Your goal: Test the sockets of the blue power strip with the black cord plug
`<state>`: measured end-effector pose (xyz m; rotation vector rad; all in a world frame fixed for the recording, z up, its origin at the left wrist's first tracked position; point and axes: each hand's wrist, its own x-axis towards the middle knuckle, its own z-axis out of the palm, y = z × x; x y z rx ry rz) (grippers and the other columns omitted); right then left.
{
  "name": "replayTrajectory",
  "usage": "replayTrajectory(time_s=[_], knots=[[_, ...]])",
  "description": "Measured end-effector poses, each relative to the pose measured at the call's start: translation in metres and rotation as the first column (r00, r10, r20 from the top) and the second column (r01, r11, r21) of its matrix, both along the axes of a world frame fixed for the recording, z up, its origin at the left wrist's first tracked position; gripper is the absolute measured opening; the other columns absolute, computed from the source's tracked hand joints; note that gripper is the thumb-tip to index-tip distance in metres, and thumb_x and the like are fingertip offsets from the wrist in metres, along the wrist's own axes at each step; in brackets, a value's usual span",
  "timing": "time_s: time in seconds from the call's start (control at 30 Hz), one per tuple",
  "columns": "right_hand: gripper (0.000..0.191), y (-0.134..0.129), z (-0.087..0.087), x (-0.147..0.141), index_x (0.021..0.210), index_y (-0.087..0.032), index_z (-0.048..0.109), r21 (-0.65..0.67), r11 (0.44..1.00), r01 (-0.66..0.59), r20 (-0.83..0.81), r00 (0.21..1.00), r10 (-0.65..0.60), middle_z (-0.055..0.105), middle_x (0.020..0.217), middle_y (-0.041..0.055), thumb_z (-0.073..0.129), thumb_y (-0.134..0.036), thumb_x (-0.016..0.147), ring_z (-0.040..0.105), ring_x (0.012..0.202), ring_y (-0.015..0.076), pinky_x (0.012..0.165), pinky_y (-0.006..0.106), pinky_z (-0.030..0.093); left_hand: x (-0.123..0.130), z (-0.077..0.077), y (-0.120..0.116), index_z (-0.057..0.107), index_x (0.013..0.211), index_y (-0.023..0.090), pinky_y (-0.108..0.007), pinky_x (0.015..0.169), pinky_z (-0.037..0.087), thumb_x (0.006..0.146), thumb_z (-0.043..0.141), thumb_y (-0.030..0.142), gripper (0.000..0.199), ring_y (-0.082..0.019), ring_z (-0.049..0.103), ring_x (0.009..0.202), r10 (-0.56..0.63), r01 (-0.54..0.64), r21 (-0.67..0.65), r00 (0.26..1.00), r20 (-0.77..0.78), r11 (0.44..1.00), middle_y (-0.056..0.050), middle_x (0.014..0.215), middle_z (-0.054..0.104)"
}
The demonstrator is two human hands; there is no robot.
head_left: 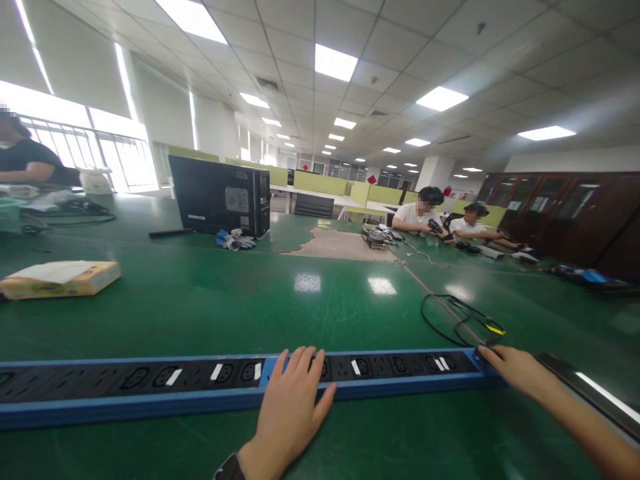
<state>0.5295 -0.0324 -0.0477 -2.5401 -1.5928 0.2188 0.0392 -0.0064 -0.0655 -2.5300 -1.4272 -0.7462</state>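
A long blue power strip (380, 390) with black sockets and small white labels lies across the near part of the green table. My left hand (293, 407) rests flat on the strip around its middle, fingers stretched out over the far edge and thumb apart. At the strip's right end, my right hand (515, 367) closes on the end piece where the cord begins; some of its fingers are hidden. A black power cord (450, 317) with a yellow tag (495, 330) lies in loose loops just beyond that end.
A tissue pack (63, 279) lies at left. Farther back stand a black computer case (220, 197) and, before it, blue-grey gloves (235, 240). A dark, flat object (590, 390) lies beside my right forearm. Other people work at the table's far right and far left.
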Motion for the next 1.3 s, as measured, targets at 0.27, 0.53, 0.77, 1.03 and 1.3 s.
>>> replayTrajectory(time_s=[0.27, 0.53, 0.77, 1.03, 1.3], knots=[[0.047, -0.008, -0.013, -0.006, 0.095, -0.017, 0.065, -0.013, 1.000, 0.029, 0.006, 1.000, -0.029, 0.071, 0.098, 0.0173, 0.030, -0.047, 0.090, 0.067, 0.094, 0.0315, 0.084, 0.040, 0.046, 0.000, 0.002, -0.002, 0.057, 0.127, 0.019, -0.052, 0.108, 0.033, 0.090, 0.044, 0.044, 0.046, -0.028, 0.050, 0.122, 0.010, -0.009, -0.085, 1.000, 0.012, 0.996, -0.009, 0.129, 0.060], [0.044, -0.008, -0.018, -0.013, 0.091, -0.019, 0.062, -0.019, 1.000, -0.011, 0.017, 1.000, 0.011, 0.071, 0.096, 0.0152, 0.025, -0.044, 0.091, 0.067, 0.092, 0.0299, 0.084, 0.041, 0.047, -0.001, -0.002, 0.001, 0.055, 0.129, 0.017, -0.054, 0.106, 0.035, 0.090, 0.043, 0.041, 0.047, -0.030, 0.051, 0.121, 0.002, -0.005, -0.047, 0.998, -0.067, 0.999, -0.011, 0.130, 0.060], [0.043, -0.011, -0.012, -0.024, 0.093, -0.020, 0.064, -0.011, 0.999, 0.040, 0.039, 0.998, -0.039, 0.072, 0.090, 0.0147, 0.030, -0.046, 0.091, 0.069, 0.088, 0.0291, 0.083, 0.040, 0.047, -0.001, -0.003, 0.000, 0.054, 0.131, 0.018, -0.052, 0.106, 0.034, 0.091, 0.040, 0.043, 0.049, -0.029, 0.051, 0.122, 0.008, -0.011, -0.033, 0.996, -0.093, 0.999, -0.010, 0.132, 0.059], [0.040, -0.016, -0.008, -0.036, 0.091, -0.020, 0.065, 0.034, 0.997, 0.062, 0.027, 0.998, -0.063, 0.072, 0.085, 0.0125, 0.033, -0.045, 0.091, 0.069, 0.085, 0.0282, 0.080, 0.038, 0.047, -0.006, -0.007, 0.006, 0.053, 0.132, 0.020, -0.052, 0.104, 0.037, 0.092, 0.037, 0.048, 0.051, -0.030, 0.052, 0.121, -0.021, 0.019, -0.020, 0.993, -0.117, 1.000, -0.009, 0.133, 0.059], [0.042, -0.015, -0.009, -0.034, 0.084, -0.021, 0.063, 0.026, 0.998, 0.055, 0.046, 0.997, -0.056, 0.072, 0.085, 0.0125, 0.031, -0.047, 0.091, 0.069, 0.085, 0.0289, 0.077, 0.038, 0.047, -0.008, -0.004, 0.007, 0.050, 0.135, 0.020, -0.054, 0.106, 0.035, 0.090, 0.036, 0.054, 0.058, -0.031, 0.050, 0.123, -0.046, 0.034, -0.091, 0.990, -0.134, 0.995, -0.010, 0.135, 0.057]])
